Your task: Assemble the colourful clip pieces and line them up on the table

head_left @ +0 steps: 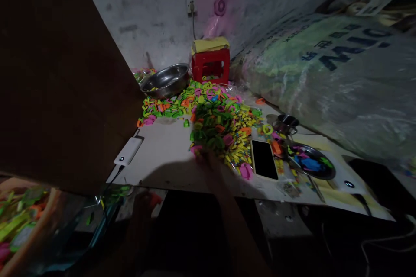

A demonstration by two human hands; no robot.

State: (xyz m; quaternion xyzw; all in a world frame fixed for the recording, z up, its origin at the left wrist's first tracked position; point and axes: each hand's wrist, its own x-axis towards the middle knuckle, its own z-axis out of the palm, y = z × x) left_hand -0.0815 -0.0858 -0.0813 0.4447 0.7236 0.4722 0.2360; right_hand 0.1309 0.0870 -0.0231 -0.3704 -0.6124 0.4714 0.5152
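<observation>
Currently, locate the left hand (142, 203) in front of the near edge of the tabletop (162, 140), seemingly closed around an orange piece (155, 199). Locate the right hand (207, 161) at the near side of the green pieces (211, 126) heaped on top; cannot tell, through blur and shadow, how far open or whether gripping. Treat pieces as probably light, fairly stiff plastic, perhaps slippery in a heap; take hold by opposite outer edges

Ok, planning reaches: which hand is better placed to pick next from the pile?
Probably the right hand: it's at the pile, while the left hand is farther back, by an orange piece.
</observation>
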